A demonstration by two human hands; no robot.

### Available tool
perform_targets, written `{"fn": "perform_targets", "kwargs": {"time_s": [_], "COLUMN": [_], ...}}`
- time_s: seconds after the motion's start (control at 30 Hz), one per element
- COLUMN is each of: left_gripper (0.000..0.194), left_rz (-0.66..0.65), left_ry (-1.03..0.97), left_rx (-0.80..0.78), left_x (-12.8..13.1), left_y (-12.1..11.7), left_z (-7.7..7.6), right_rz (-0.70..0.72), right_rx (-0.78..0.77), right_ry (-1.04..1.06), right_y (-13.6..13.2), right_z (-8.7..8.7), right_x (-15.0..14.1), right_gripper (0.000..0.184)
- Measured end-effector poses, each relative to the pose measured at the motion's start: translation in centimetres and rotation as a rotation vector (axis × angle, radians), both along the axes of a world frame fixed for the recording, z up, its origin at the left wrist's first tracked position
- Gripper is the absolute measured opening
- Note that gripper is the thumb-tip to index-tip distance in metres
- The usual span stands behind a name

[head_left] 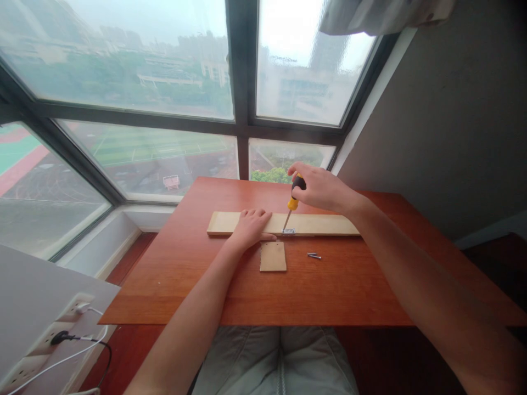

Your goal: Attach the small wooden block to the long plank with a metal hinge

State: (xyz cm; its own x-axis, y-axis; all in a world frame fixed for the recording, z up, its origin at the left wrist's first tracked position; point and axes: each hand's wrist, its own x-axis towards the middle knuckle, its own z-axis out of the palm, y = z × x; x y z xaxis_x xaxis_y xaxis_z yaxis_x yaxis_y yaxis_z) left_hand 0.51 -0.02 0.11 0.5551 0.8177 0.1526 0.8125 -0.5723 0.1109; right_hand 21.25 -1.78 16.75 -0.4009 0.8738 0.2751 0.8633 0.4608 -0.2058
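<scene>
A long pale wooden board (321, 222) lies across the reddish-brown table. My left hand (252, 226) grips it from above, fingers over its top and thumb along its near edge. In my right hand (315, 186) is a screwdriver (292, 204) with a yellow and black handle, its shaft tilted slightly. The tip reaches down to a small silvery metal plate, like a hinge (289, 231), at the board's near edge. Whether a screw sits under the tip is too small to tell. Just in front of the board lies a thin square tan piece (273, 257).
A couple of loose screws (314, 255) rest on the table (185, 291) right of the square piece. Large windows (164, 159) stand behind the table. Cables plug into a socket strip (55, 334) at lower left. A grey wall (432, 137) rises on the right.
</scene>
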Motion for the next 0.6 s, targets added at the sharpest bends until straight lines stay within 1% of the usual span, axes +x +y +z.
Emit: {"fn": "perform_targets", "kwargs": {"time_s": [0.1, 0.17, 0.27, 0.3, 0.37, 0.43, 0.5, 0.6], "left_gripper": [0.073, 0.073, 0.074, 0.073, 0.073, 0.073, 0.073, 0.073], "left_rz": [-0.003, -0.003, -0.006, -0.009, -0.014, -0.017, -0.019, -0.015], "left_ry": [0.002, 0.001, -0.003, -0.006, -0.010, -0.014, -0.016, -0.014], "left_rx": [-0.009, -0.017, -0.016, -0.012, -0.004, 0.003, 0.010, 0.013], "left_x": [0.00, -0.02, -0.06, -0.07, -0.10, -0.11, -0.11, -0.08], "left_y": [0.04, 0.06, 0.09, 0.11, 0.13, 0.15, 0.15, 0.14], "left_z": [-0.02, -0.02, -0.08, -0.12, -0.21, -0.30, -0.34, -0.31], "right_rz": [-0.106, -0.112, -0.033, 0.005, 0.072, 0.089, 0.034, -0.061], "right_rx": [0.058, 0.064, 0.048, 0.040, 0.026, 0.029, 0.051, 0.074], "right_ry": [-0.045, -0.045, -0.004, 0.009, 0.026, 0.028, 0.015, -0.008], "right_y": [-0.07, -0.07, -0.04, -0.04, -0.08, -0.16, -0.23, -0.27], "right_z": [-0.18, -0.26, -0.23, -0.20, -0.12, -0.02, 0.05, 0.04], "right_x": [-0.23, -0.38, -0.39, -0.33, -0.19, -0.11, -0.14, -0.22], "right_gripper": [0.028, 0.028, 0.019, 0.019, 0.024, 0.025, 0.020, 0.026]}}
